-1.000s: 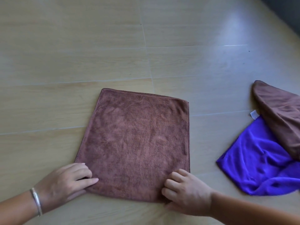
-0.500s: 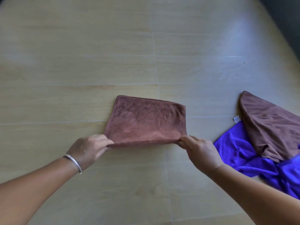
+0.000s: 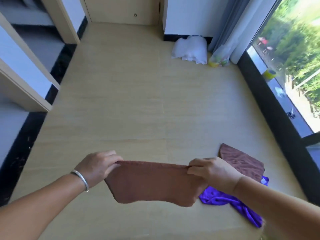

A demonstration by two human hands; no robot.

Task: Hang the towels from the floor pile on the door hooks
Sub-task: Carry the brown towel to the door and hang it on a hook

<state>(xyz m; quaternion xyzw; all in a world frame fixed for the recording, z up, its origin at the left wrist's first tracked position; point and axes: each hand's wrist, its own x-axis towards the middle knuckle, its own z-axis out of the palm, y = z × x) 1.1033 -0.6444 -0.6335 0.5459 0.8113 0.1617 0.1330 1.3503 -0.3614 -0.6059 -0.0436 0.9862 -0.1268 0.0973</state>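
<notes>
A brown towel (image 3: 152, 183) hangs in the air, stretched between my two hands above the floor. My left hand (image 3: 97, 166) pinches its upper left corner; a silver bangle sits on that wrist. My right hand (image 3: 213, 171) grips the upper right corner. Lower right on the floor lie a second brown towel (image 3: 242, 159) and a purple towel (image 3: 230, 200), partly hidden behind my right forearm. A closed wooden door (image 3: 124, 9) stands at the far end of the room; no hooks show on the visible part.
Pale wood-look floor (image 3: 138, 110) stretches ahead. A white bag (image 3: 190, 49) and a clear bag with yellow items (image 3: 219, 58) sit by the far wall near a grey curtain (image 3: 230, 23). A large window (image 3: 294, 58) runs along the right. Wall frames line the left.
The brown towel went from lying flat on the floor to being folded over and lifted clear of it by both hands. My view has risen to take in the room and door.
</notes>
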